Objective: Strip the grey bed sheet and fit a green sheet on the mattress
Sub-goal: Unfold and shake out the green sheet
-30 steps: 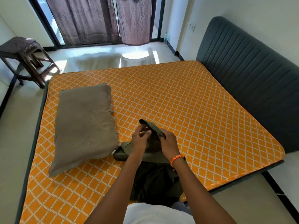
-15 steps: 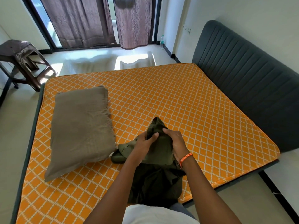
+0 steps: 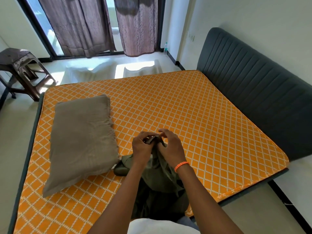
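The mattress (image 3: 177, 112) lies bare, orange with a white diamond pattern. A bunched dark green sheet (image 3: 158, 176) rests on its near edge and hangs down in front of me. My left hand (image 3: 141, 149) grips the sheet's raised top edge with curled fingers. My right hand (image 3: 170, 147), with an orange band at the wrist, pinches the same edge just to the right, some fingers lifted. The two hands nearly touch. No grey sheet is in view on the bed.
A grey-brown pillow (image 3: 81, 141) lies on the mattress to the left of the sheet. A dark padded headboard (image 3: 256, 92) runs along the right side. A brown plastic stool (image 3: 20, 71) stands on the floor at far left. Curtains (image 3: 104, 24) cover the glass door beyond.
My hands have worked along the sheet's edge and lifted it a little higher. The peak of cloth that stood above them is now gathered between my fingers.
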`<state>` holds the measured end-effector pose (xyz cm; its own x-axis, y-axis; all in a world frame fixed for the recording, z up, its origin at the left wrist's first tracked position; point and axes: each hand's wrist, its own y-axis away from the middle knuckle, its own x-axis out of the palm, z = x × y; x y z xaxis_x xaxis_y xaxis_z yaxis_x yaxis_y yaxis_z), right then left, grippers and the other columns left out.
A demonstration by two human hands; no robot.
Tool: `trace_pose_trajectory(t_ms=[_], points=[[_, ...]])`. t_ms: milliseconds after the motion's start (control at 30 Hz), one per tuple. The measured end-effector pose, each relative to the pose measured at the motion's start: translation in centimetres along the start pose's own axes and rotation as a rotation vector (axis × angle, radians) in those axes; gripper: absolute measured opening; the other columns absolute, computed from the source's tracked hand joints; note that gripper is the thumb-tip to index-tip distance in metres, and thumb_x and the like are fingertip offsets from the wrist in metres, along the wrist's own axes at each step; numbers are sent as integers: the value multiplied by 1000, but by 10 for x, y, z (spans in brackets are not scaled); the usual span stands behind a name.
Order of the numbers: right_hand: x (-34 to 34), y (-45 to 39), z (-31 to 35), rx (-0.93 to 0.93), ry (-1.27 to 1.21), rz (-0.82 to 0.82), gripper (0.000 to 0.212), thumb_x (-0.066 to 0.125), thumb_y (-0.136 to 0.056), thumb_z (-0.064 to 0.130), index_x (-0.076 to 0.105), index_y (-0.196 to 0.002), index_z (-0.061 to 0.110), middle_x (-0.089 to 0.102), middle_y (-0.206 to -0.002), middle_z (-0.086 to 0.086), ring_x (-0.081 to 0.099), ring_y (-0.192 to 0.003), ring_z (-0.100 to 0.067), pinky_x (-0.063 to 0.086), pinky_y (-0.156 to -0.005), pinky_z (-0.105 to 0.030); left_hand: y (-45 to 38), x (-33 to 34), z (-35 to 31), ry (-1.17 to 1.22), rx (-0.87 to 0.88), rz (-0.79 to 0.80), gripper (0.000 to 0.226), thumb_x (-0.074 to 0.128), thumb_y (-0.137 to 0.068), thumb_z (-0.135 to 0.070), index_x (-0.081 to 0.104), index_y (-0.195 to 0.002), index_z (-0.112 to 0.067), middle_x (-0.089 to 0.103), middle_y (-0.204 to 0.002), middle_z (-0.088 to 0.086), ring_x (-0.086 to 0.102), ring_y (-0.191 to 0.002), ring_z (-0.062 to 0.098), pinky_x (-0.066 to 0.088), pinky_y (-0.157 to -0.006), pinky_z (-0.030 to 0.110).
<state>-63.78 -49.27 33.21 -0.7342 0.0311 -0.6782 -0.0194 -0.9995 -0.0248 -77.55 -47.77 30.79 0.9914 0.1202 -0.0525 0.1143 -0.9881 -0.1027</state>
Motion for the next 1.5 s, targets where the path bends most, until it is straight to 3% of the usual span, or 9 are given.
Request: trace_pose_trajectory(t_ms=[133, 367, 533, 667, 833, 933, 1100, 1267, 1500], points=[[-13, -9, 20, 80, -284, -16, 11, 60, -91, 10, 66, -91, 19, 66, -83, -5, 61, -74, -22, 52, -66, -45, -17, 9, -20, -14, 65, 83, 29, 71, -83, 14, 78, -92, -14, 77, -90, -1, 74, -89, 21, 60, -79, 35], [-47, -27, 26, 105, -492, -126, 21, 56, -100, 3, 64, -81, 3, 62, -77, -16, 57, -72, -29, 50, -67, -43, -58, 14, -67, -6, 143, 360, 14, 81, -89, -18, 77, -99, -9, 72, -95, 7, 71, -93, 31, 59, -83, 54], [-70, -25, 30, 47, -595, -153, 20, 59, -105, 11, 75, -94, 10, 73, -92, -12, 69, -92, -30, 59, -81, -41, -52, 22, -67, 116, 47, 473, 21, 68, -100, -16, 63, -118, -7, 68, -109, 12, 67, -103, 25, 56, -87, 45], [-80, -27, 26, 42, -598, -219, 22, 63, -103, 12, 72, -82, 10, 71, -79, -9, 67, -78, -28, 56, -70, -42, -26, 34, -39, 232, -190, 415, 50, 73, -97, -39, 70, -102, 10, 70, -88, 18, 67, -85, 27, 51, -74, 33], [-95, -35, 28, 3, -625, -253, 23, 60, -104, 14, 68, -89, -1, 65, -86, -24, 60, -78, -41, 50, -69, -51, -31, 32, -20, 189, -208, 363, 26, 64, -103, -8, 65, -86, 12, 59, -75, 14, 58, -72, 17, 42, -70, 33], [-106, -37, 34, -7, -694, -270, 23, 64, -103, 21, 74, -96, 1, 73, -92, -19, 68, -84, -26, 55, -72, -41, -47, 30, -31, 226, -158, 321, 34, 69, -99, -20, 62, -80, 7, 51, -71, 10, 46, -71, 19, 36, -65, 34], [-117, -41, 24, 33, -663, -398, 76, 69, -91, 63, 61, -85, -13, 57, -82, -40, 52, -68, -27, 46, -64, -42, -76, 26, -74, 188, 2, 221, 42, 75, -94, -25, 58, -68, 3, 47, -65, 8, 41, -66, 20, 33, -60, 34], [-132, -38, 39, 59, -739, -327, 15, 68, -100, 23, 77, -104, 12, 77, -103, -7, 73, -100, -25, 61, -86, -41, -93, 29, -112, 48, 227, 252, 45, 72, -92, -33, 61, -70, 5, 49, -63, 20, 44, -62, 18, 36, -62, 35], [-143, -45, 82, -155, -647, -354, 29, 59, -106, 29, 72, -89, 9, 68, -87, -11, 64, -82, -22, 54, -76, -42, -98, 45, -172, -76, 386, 271, 23, 73, -96, -23, 74, -76, -13, 65, -67, 6, 57, -65, 17, 47, -66, 41]])
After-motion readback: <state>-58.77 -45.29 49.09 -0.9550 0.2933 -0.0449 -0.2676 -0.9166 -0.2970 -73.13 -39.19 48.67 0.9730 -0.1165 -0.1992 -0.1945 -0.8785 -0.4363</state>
